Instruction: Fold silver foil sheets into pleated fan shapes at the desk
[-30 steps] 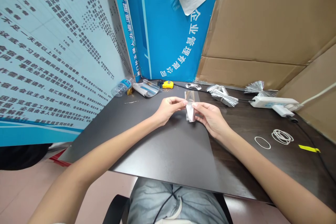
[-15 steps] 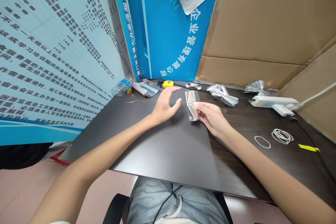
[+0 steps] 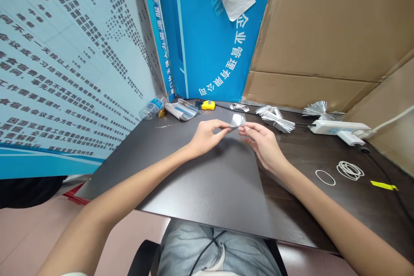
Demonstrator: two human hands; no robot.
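A small silvery foil packet (image 3: 237, 120) is held above the dark grey board (image 3: 207, 185), tilted so that it looks short from here. My left hand (image 3: 208, 136) pinches its left edge between thumb and forefinger. On the opposite side my right hand (image 3: 260, 140) grips its right edge with thumb and fingertips. Beyond my hands lie a flat silvery piece (image 3: 239, 107) and a bundle of silver strips (image 3: 276, 118) gathered at the middle.
A second silver bundle (image 3: 321, 111) sits behind a white power strip (image 3: 341, 128). White rubber bands (image 3: 350, 170) and a yellow strip (image 3: 383, 185) lie at right. At the back left are a plastic bottle (image 3: 153, 108), a curled sheet (image 3: 182, 109) and a yellow tape measure (image 3: 208, 105).
My left hand has moved right and closed on the packet's left edge. The packet has tipped from facing me to a flatter angle, still in my right hand.
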